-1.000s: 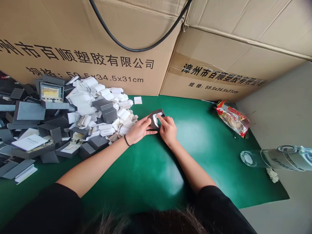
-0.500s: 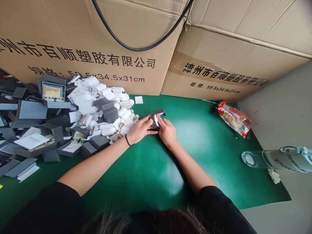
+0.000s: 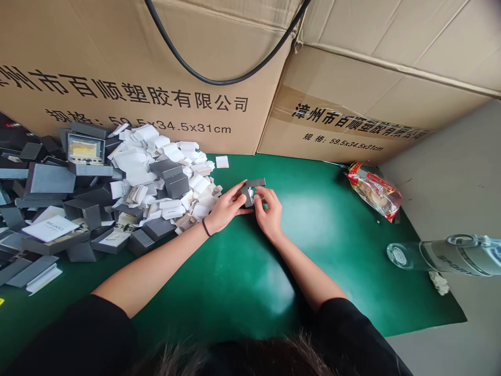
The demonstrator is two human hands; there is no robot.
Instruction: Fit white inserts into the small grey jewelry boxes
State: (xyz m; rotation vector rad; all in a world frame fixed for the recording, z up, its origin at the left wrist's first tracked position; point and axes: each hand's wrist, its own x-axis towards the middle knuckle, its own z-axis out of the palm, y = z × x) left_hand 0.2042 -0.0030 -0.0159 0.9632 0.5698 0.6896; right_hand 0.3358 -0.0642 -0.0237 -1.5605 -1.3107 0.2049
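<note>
A small dark grey hinged box [image 3: 250, 189] stands open on the green mat [image 3: 242, 271], its lid up. My left hand [image 3: 224, 210] grips its left side with curled fingers. My right hand [image 3: 267, 209] pinches a small white insert inside the box at its right side. A black band sits on my left wrist. A heap of white inserts [image 3: 164, 162] and grey boxes [image 3: 78, 209] lies just left of my hands.
Two big cardboard cartons [image 3: 164, 78] with a black cable across them wall off the back. A red snack bag [image 3: 373, 190] lies at the right of the mat. A clear bottle [image 3: 446, 255] lies on its side by the mat's right edge.
The white insert that showed in the box is now mostly covered by my right fingers, and the lid has tipped flatter. Both hands stayed in place.
</note>
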